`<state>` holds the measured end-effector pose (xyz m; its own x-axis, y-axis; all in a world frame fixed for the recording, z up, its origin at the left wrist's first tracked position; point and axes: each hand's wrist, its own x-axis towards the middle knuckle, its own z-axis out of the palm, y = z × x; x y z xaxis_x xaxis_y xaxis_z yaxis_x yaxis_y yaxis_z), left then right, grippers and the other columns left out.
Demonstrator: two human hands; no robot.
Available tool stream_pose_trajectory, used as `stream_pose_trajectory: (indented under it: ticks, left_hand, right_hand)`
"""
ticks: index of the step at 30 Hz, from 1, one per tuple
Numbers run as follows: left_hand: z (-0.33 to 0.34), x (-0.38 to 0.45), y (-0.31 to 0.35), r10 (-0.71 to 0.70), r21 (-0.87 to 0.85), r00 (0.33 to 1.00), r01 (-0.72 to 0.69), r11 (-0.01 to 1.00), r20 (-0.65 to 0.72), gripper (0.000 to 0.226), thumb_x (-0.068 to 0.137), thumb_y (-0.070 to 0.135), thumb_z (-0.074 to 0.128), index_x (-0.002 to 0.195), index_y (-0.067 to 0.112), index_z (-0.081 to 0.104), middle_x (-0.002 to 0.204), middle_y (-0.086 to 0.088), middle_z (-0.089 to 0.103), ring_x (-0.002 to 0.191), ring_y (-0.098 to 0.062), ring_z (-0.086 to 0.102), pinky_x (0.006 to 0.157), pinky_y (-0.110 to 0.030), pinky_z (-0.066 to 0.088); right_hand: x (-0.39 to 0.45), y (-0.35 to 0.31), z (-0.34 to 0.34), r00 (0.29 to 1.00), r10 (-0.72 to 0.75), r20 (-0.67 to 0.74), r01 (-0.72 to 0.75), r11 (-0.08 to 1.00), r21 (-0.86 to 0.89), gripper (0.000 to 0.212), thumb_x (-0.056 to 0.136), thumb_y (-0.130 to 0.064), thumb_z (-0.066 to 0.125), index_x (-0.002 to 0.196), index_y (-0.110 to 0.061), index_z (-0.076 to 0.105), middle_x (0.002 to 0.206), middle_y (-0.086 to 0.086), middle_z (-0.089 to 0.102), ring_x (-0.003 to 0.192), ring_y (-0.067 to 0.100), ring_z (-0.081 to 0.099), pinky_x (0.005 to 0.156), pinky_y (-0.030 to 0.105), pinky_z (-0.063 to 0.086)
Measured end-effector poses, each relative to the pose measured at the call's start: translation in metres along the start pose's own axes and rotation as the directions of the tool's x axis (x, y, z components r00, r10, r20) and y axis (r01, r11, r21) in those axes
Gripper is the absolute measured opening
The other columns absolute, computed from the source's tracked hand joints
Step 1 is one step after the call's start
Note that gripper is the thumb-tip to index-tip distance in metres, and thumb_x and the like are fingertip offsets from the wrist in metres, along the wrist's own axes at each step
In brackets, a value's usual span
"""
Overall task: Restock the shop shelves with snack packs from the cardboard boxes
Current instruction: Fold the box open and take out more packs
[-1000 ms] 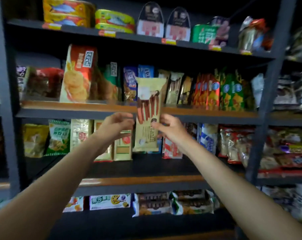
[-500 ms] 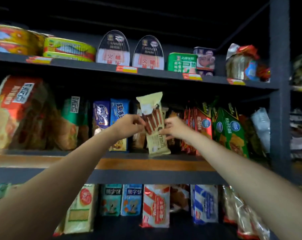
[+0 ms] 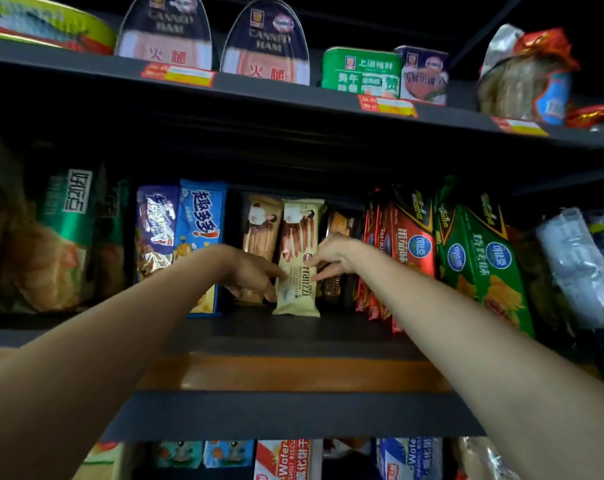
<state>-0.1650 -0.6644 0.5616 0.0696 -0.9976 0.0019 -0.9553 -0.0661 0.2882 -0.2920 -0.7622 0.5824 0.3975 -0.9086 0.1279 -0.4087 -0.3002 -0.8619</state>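
Head view: cream wafer-stick pack stands upright on the middle shelf, long axis vertical, bottom edge on the shelf board, near the front of its row. A matching pack stands just behind and to its left; dark brown packs sit on its right.

Left hand is at the pack's lower left edge, fingers curled down and pressing against that side. Right hand is on the right edge at mid height, thumb and fingertips pinching the pack's face near the printed name. So the pack sits between the two hands, both touching it, neither clearly nearer. Grip looks light, more steadying than carrying.

Key relation: pack lies straight ahead of both sets of fingers and slightly deeper into the shelf. Judgement: it's seated or nearly so; next step probably a small push back to line it up with the matching pack, then let go. Risk: thin tall pack may tip forward on release.

Around it: blue cookie packs further left, red cracker packs and green cracker packs to the right. Canned ham tins on the shelf above. No cardboard box in view.
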Motion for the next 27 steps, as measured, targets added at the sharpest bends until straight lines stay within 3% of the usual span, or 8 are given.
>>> stream_pose_trajectory:
  ticks: [4, 10, 14, 17, 19, 21, 24, 27]
  left_hand:
    - [-0.002, 0.006, -0.002, 0.023, 0.034, 0.998, -0.021, 0.999, -0.053, 0.059, 0.094, 0.019, 0.051, 0.146, 0.029, 0.026, 0.154, -0.002, 0.019, 0.136, -0.024, 0.03, 0.101, -0.034, 0.042]
    - [-0.009, -0.009, 0.001, 0.085, 0.059, 0.983, -0.077, 0.995, -0.163, 0.05, 0.095, 0.019, 0.049, 0.143, 0.023, 0.034, 0.152, -0.004, 0.025, 0.138, -0.021, 0.026, 0.106, -0.031, 0.031]
    - [-0.012, -0.031, -0.005, 0.172, 0.07, 0.913, -0.157, 0.985, -0.369, 0.039, 0.092, 0.015, 0.051, 0.13, 0.019, 0.051, 0.137, -0.011, 0.047, 0.124, -0.024, 0.044, 0.096, -0.025, 0.036]
    - [-0.011, -0.073, -0.024, 0.215, 0.015, 0.618, -0.312, 0.95, -0.756, 0.03, 0.086, 0.003, 0.051, 0.112, 0.01, 0.065, 0.11, -0.015, 0.065, 0.1, -0.025, 0.06, 0.08, -0.024, 0.04]
    - [-0.002, -0.117, -0.04, 0.076, -0.094, 0.329, -0.472, 0.877, -0.941, 0.027, 0.081, 0.005, 0.048, 0.1, 0.007, 0.067, 0.095, -0.011, 0.066, 0.081, -0.008, 0.059, 0.073, -0.019, 0.039]
    - [0.014, -0.168, -0.07, -0.066, -0.127, 0.137, -0.504, 0.854, -0.988, 0.028, 0.076, 0.011, 0.043, 0.092, 0.008, 0.065, 0.086, -0.002, 0.06, 0.069, 0.007, 0.051, 0.07, -0.009, 0.037]
    - [0.057, -0.251, -0.142, -0.18, -0.206, 0.103, -0.368, 0.907, -0.978, 0.026, 0.075, 0.009, 0.041, 0.09, 0.007, 0.063, 0.082, 0.004, 0.055, 0.069, 0.007, 0.05, 0.068, -0.011, 0.038]
    - [0.136, -0.346, -0.238, -0.32, -0.325, 0.074, -0.071, 0.943, -0.944, 0.025, 0.075, 0.005, 0.042, 0.089, 0.002, 0.063, 0.087, -0.008, 0.057, 0.072, -0.005, 0.05, 0.068, -0.014, 0.034]
  right_hand:
    - [0.007, 0.005, -0.002, 0.999, 0.029, -0.015, -0.03, 0.999, -0.029, 0.047, 0.085, -0.004, 0.065, 0.127, 0.003, 0.044, 0.125, 0.024, 0.055, 0.107, 0.032, 0.062, 0.081, 0.034, 0.056]
    - [-0.012, -0.001, -0.008, 0.995, -0.006, -0.098, -0.008, 0.989, -0.146, 0.064, 0.084, -0.012, 0.069, 0.136, 0.0, 0.034, 0.125, 0.021, 0.056, 0.103, 0.031, 0.063, 0.081, 0.034, 0.055]
    - [-0.041, -0.017, -0.002, 0.899, -0.306, -0.313, 0.144, 0.882, -0.449, 0.02, 0.086, -0.019, 0.066, 0.099, -0.008, 0.055, 0.097, 0.012, 0.059, 0.091, 0.026, 0.064, 0.077, 0.034, 0.055]
    - [-0.082, -0.038, 0.029, 0.787, -0.549, -0.283, 0.373, 0.788, -0.49, 0.035, 0.085, -0.023, 0.063, 0.115, -0.009, 0.052, 0.108, 0.007, 0.061, 0.1, 0.024, 0.059, 0.088, 0.035, 0.048]
    - [-0.116, -0.052, 0.06, 0.631, -0.706, -0.322, 0.593, 0.706, -0.387, 0.04, 0.083, -0.021, 0.063, 0.119, -0.008, 0.049, 0.099, 0.003, 0.06, 0.086, 0.016, 0.057, 0.082, 0.028, 0.044]
    - [-0.154, -0.062, 0.107, 0.456, -0.804, -0.383, 0.792, 0.562, -0.237, 0.04, 0.079, -0.018, 0.058, 0.115, -0.003, 0.049, 0.086, -0.003, 0.057, 0.068, 0.007, 0.053, 0.073, 0.024, 0.045]
    - [-0.205, -0.074, 0.205, 0.464, -0.857, -0.223, 0.879, 0.477, -0.006, 0.038, 0.079, -0.015, 0.056, 0.113, -0.001, 0.047, 0.08, -0.012, 0.049, 0.068, 0.003, 0.051, 0.069, 0.017, 0.044]
    - [-0.257, -0.074, 0.311, 0.558, -0.79, 0.255, 0.766, 0.608, 0.207, 0.031, 0.086, -0.011, 0.062, 0.113, -0.011, 0.046, 0.09, -0.003, 0.05, 0.077, 0.005, 0.049, 0.068, 0.012, 0.04]
